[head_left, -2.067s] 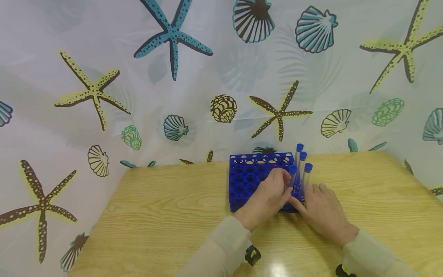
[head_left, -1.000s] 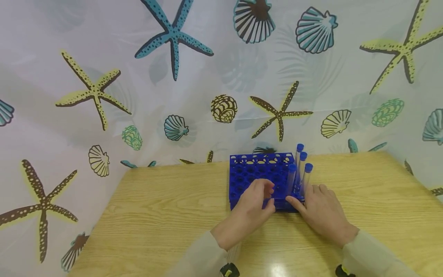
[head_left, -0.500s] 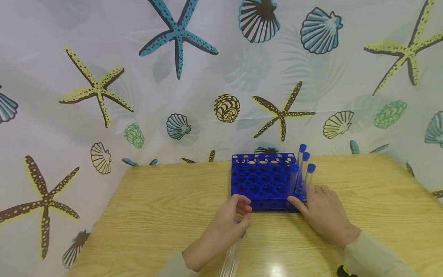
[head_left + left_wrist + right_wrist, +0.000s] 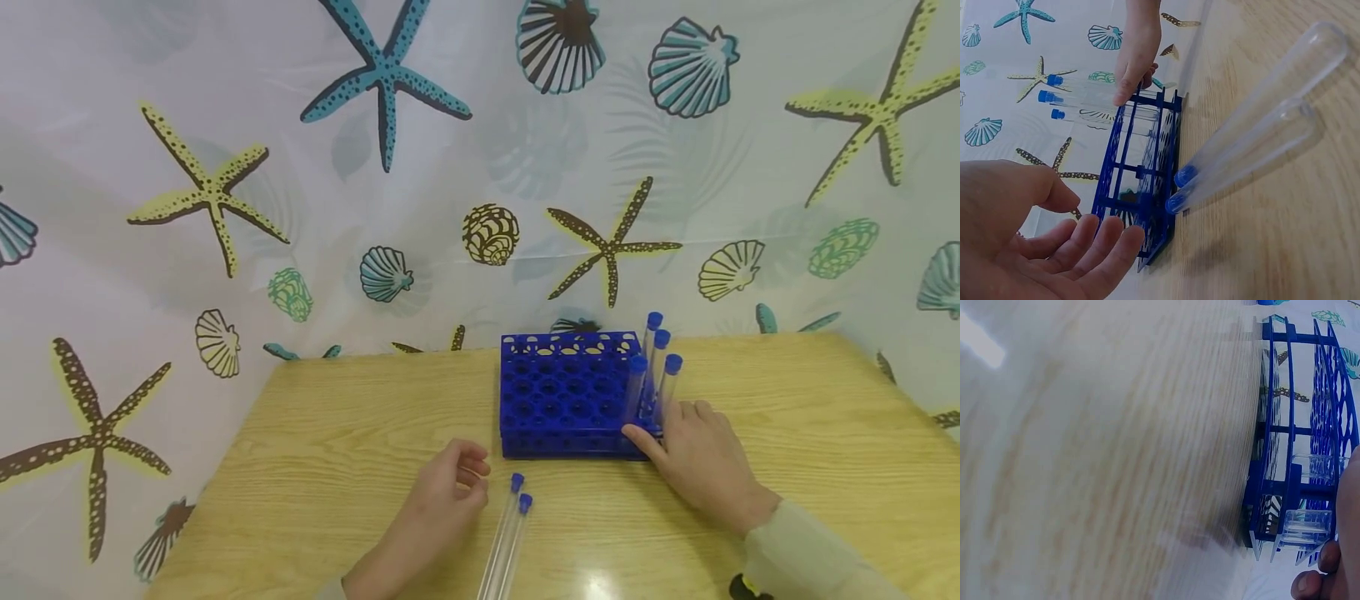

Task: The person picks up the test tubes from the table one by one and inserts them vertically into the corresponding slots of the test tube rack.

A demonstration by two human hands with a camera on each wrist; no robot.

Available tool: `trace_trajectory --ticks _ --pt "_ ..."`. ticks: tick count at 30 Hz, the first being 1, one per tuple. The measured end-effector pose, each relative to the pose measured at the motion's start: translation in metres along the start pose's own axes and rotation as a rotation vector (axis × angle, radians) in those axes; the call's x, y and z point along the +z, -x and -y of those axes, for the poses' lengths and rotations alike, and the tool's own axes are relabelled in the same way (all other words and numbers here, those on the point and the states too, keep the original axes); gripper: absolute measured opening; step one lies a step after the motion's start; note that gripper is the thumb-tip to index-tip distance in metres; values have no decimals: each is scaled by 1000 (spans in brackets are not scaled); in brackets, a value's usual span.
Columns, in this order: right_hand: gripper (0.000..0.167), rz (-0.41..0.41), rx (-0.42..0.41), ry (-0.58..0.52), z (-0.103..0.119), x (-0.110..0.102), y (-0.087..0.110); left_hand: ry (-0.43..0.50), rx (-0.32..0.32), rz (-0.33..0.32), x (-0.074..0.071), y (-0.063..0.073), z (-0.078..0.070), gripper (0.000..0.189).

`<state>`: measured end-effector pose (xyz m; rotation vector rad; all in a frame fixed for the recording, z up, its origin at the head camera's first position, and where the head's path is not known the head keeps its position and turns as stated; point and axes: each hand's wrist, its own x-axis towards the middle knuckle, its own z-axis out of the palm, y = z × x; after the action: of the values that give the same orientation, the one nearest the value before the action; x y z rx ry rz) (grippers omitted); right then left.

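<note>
A blue test tube rack (image 4: 562,400) stands at the back of the table, with several clear, blue-capped test tubes (image 4: 634,390) upright at its right end. My right hand (image 4: 703,460) grips that end, its thumb on the front edge; in the right wrist view, fingertips (image 4: 1308,584) curl at the rack's end. Front-left of the rack, my left hand (image 4: 444,493) hovers with fingers loosely bent and nothing in them. Just right of it, two capped test tubes (image 4: 501,533) lie side by side on the table, caps toward the rack; their rounded ends show in the left wrist view.
The wooden table (image 4: 337,433) runs up to a white curtain (image 4: 450,167) printed with starfish and shells, which hangs close behind the rack and along both sides.
My left hand has let go of a test tube in the rack's front right and moved left and back toward me, uncovering the two lying tubes. The right hand has stayed on the rack.
</note>
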<state>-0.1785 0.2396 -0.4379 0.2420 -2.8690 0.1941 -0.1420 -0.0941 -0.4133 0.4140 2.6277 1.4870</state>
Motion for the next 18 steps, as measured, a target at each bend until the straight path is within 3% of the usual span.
trace_trajectory --ticks 4,11,18 --pt "61 2 0 -9 0 1 0 -37 -5 -2 1 7 3 30" --pt "62 8 -4 -13 -1 1 -1 -57 -122 110 9 15 3 37" --pt "60 2 -2 -15 -1 0 -1 -160 -140 164 17 19 3 40"
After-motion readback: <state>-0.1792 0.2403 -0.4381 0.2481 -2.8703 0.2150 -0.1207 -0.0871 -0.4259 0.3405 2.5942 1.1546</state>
